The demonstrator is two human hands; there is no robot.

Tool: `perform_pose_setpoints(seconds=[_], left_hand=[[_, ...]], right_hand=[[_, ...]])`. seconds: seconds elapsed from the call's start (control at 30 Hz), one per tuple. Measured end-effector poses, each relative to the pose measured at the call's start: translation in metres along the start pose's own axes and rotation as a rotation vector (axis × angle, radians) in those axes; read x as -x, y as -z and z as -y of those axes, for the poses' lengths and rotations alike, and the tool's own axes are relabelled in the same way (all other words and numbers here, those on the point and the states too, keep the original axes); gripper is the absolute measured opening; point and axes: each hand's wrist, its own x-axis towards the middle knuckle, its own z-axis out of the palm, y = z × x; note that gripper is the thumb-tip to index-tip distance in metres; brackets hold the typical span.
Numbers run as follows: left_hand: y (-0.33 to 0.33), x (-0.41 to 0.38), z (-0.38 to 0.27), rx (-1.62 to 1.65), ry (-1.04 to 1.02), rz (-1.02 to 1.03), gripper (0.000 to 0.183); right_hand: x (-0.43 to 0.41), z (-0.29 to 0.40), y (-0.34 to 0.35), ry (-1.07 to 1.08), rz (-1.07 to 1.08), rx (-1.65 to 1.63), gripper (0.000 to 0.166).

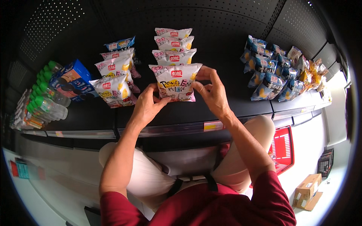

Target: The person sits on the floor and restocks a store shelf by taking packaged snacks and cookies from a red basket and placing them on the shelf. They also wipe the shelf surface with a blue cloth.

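Between my hands stands a white and pink snack bag [176, 83] with cartoon print, upright at the front of a row. My left hand [151, 101] holds its lower left corner, the thumb lying along the bottom front. At the right side, my right hand [210, 89] has its thumb on the bag's front edge and its fingers partly hidden behind. Matching bags [174, 57] are lined up behind it on the black shelf [181, 115]. To the left is another row of similar white bags [111, 91], with a blue bag [120, 44] at its back.
Green-capped bottles [46, 106] and a blue box [74, 79] stand on the left. Blue snack bags [268, 86] fill several rows on the right. A price-tag rail [175, 130] edges the shelf. On the floor are a red basket [284, 149] and a cardboard box [308, 190].
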Motion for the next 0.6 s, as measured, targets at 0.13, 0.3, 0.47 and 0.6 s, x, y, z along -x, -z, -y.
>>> perform_pose_setpoints(seconds=[0.13,0.3,0.47,0.6], left_hand=[[-0.003,0.0,-0.002,-0.031,-0.007,-0.02,0.047],[-0.002,0.0,-0.001,-0.065,0.034,-0.011,0.049],[0.005,0.005,-0.005,-0.115,0.034,-0.058,0.057],[0.016,0.003,-0.02,-0.435,0.07,-0.026,0.055]], right_hand=[[0.009,-0.005,-0.01,-0.093,0.06,-0.002,0.05],[0.007,-0.009,-0.015,-0.074,0.063,-0.019,0.048],[0.008,0.0,-0.011,-0.054,0.016,0.017,0.047],[0.014,0.019,0.027,-0.069,-0.066,0.08,0.046]])
